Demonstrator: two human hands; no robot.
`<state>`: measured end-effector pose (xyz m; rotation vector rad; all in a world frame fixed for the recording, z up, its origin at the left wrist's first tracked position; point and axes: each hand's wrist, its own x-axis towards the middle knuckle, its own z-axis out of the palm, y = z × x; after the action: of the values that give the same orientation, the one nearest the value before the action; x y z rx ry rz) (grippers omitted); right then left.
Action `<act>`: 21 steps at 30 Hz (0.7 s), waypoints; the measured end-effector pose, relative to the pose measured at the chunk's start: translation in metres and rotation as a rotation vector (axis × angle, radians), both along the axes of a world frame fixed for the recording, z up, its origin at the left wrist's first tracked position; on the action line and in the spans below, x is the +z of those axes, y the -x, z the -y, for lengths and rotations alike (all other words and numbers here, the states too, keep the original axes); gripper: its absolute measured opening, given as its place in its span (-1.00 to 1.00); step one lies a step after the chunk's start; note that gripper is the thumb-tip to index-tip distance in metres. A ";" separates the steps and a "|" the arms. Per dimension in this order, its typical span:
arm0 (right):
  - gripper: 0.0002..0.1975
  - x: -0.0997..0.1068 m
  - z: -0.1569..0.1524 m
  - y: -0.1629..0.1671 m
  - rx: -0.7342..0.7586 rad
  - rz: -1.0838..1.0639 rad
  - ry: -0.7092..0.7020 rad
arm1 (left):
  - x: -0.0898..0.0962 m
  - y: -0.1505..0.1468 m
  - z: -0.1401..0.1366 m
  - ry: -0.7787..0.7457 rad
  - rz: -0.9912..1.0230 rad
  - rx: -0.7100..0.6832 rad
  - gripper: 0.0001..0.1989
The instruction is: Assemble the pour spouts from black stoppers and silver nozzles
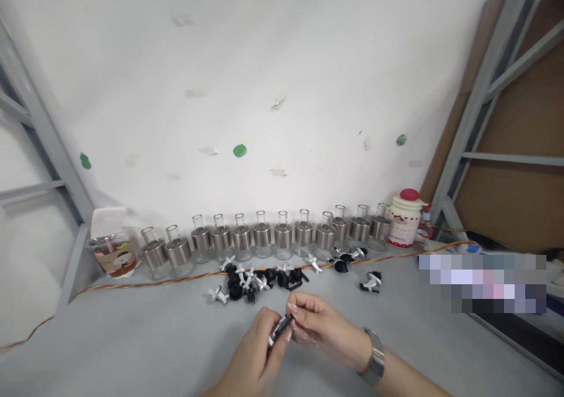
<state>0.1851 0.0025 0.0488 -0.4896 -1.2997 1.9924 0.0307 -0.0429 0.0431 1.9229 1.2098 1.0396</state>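
A small black and silver stopper part (281,327) is held between my two hands, low in the middle of the view. My left hand (255,350) is closed around its lower end. At its upper black end, the fingers of my right hand (328,329) are pinched; a metal-band watch circles that wrist. My fingers cover much of the piece. Just beyond my hands lies a loose pile of black and silver stopper parts (250,279). One silver cross-shaped piece (217,294) rests at the pile's left, and another black and silver part (371,281) lies off to the right.
Along the wall stands a row of several glass bottles with metal sleeves (262,232). A lidded cup (115,256) is at the left end, a red-topped jar (404,219) at the right. A twisted wire (170,281) crosses the grey table (145,338). A blurred-out device (482,282) sits right.
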 end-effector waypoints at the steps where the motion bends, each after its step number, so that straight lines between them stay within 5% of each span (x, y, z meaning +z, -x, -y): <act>1: -0.63 0.000 0.000 0.000 -0.001 0.001 0.007 | 0.000 0.000 0.000 -0.016 -0.004 -0.006 -0.75; 13: -0.62 0.001 0.001 0.001 -0.076 0.066 0.040 | -0.001 0.004 -0.003 -0.026 0.016 -0.051 -0.76; 21: -0.67 0.002 -0.001 0.005 -0.227 0.150 -0.181 | -0.002 -0.001 -0.001 0.210 0.202 -0.012 -0.68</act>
<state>0.1804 0.0031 0.0504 -0.6770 -1.4323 1.6611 0.0313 -0.0415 0.0409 1.6226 1.1425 1.0295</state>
